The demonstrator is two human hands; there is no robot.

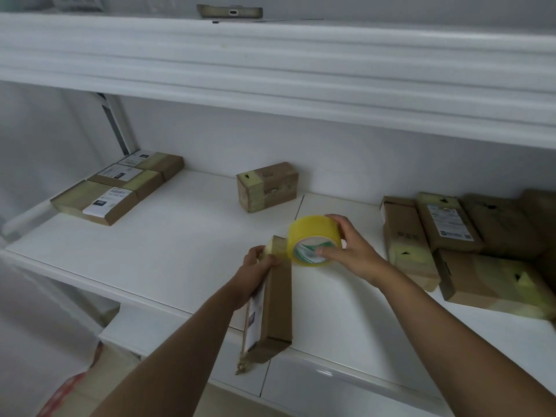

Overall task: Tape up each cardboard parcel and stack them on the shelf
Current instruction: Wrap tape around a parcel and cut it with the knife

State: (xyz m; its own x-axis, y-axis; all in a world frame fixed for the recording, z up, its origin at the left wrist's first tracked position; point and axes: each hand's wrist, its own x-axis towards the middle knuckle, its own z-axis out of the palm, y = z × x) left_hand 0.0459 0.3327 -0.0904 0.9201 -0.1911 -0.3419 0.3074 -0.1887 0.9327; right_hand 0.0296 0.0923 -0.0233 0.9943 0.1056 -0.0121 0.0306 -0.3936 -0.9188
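Observation:
My left hand [255,275] grips a flat cardboard parcel [275,299] held on edge above the white shelf [168,254]; its white label faces left. My right hand [352,251] holds a yellow tape roll [313,239] against the parcel's far end, where a strip of tape wraps over the corner. A row of three flat taped parcels [117,188] lies at the back left. One taped box [267,186] stands at the back middle. Several more parcels [469,245] are heaped on the right.
A thick white upper shelf [270,64] overhangs the work area, with a phone case [230,11] on top. The lower shelf's front edge [301,374] runs under my forearms. A red item [63,395] shows on the floor at bottom left.

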